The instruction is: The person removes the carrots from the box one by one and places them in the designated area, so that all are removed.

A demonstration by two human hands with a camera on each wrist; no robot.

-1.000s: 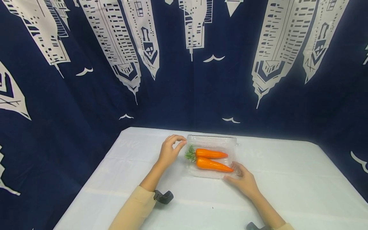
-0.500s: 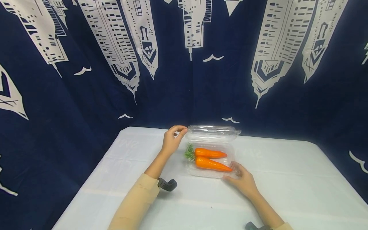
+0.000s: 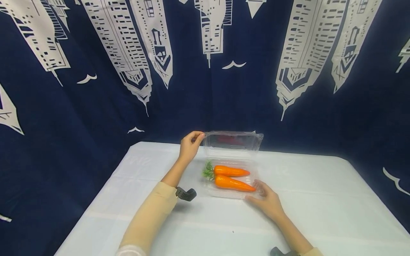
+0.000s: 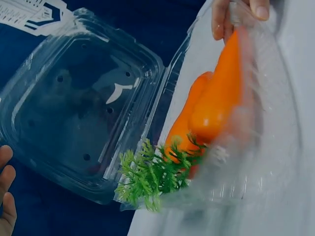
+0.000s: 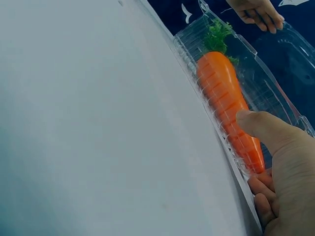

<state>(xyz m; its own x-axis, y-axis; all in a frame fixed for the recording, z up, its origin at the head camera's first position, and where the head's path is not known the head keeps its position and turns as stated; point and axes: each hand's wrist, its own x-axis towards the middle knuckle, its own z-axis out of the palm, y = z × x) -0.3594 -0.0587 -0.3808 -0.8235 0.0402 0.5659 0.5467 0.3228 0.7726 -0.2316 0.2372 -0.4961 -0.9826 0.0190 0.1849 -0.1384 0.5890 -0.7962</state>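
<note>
A clear plastic clamshell container (image 3: 224,195) lies on the table with its hinged lid (image 3: 230,140) raised at the back. Two orange carrots (image 3: 232,171) (image 3: 235,183) lie side by side inside, their green leafy tops (image 4: 152,177) toward the left end. My left hand (image 3: 189,147) pinches the lid's left edge between thumb and fingers. At the container's right end, my right hand (image 3: 267,202) grips the front corner, near the carrot tips. The thumb (image 5: 261,123) lies along the front wall in the right wrist view, with the other fingers curled at the end.
A white cloth covers the table (image 3: 307,199). Behind it hangs a dark blue curtain (image 3: 189,106) printed with white buildings and birds. Both wrists wear dark camera mounts (image 3: 186,194).
My left hand has moved up and back, lifting the lid from lying low at the back to standing nearly upright. The right hand stays at the container's right corner.
</note>
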